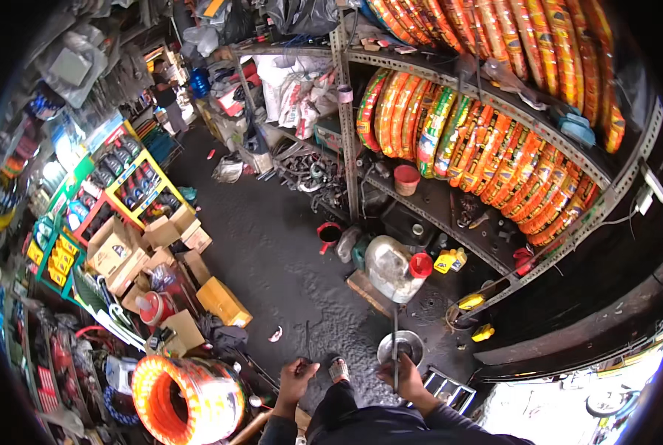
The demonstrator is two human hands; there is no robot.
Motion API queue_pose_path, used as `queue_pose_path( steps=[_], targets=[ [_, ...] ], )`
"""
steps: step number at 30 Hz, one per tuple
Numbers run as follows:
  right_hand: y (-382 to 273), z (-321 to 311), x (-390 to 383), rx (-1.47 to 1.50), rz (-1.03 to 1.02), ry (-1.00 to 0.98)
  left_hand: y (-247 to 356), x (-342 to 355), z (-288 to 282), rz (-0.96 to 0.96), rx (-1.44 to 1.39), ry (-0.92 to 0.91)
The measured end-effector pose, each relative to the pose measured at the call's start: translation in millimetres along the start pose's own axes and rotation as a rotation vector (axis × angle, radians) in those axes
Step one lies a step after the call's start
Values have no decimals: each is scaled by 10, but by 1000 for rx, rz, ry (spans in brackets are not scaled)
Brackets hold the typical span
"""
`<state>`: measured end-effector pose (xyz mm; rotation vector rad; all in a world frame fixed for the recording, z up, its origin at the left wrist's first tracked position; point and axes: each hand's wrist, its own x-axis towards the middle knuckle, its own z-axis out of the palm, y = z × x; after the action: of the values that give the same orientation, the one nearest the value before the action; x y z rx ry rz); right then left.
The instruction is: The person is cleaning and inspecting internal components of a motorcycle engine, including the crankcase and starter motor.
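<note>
My left hand (297, 378) is closed on what looks like a thin dark rod (306, 337) standing up from its fingers. At lower centre right, my right hand (407, 382) grips a long grey metal bar (395, 326) that points away from me. Partly behind that hand and bar lies a round metal basin (413, 343). My sandalled foot (339, 371) shows between the hands on the dark floor (257, 215). Beyond the bar sits a pale metal container (383, 267) with a red funnel-like piece (420, 265) on it, beside a wooden board (368, 295).
Metal shelving (343, 148) with orange-wrapped tyres (509, 170) lines the right. Cardboard boxes (116, 259) and bottle racks (146, 189) stand left, with a tyre stack (161, 389) at lower left. A person (168, 100) stands in the far aisle. Small yellow containers (448, 259) sit right.
</note>
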<state>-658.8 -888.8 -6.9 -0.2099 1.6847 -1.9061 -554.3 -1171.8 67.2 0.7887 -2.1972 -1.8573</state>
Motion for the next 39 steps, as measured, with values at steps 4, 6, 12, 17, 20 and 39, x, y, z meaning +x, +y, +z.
queue_pose_path(
  steps=[4,6,12,17,20,39],
  targets=[
    [-996,1044,870,80,19,-93,245,851,-182,12,-123,-64],
    [-984,1232,1345,36,-83,-100,431,1293,-160,-13,-204,-118],
    [-1307,1424,2479,-350,-190,19,917,2393,-37,-124,-525,-131],
    [-1261,1423,3583,-332,-177,-15,934,3511,-97,-245,-593,-59],
    [-1676,1532,4131,-363,-116,-53,1059,4178,-238,-275,-597,-115],
    [-2475,1430,5012,182,-398,994,2314,7410,-237,281,-78,-891]
  ],
)
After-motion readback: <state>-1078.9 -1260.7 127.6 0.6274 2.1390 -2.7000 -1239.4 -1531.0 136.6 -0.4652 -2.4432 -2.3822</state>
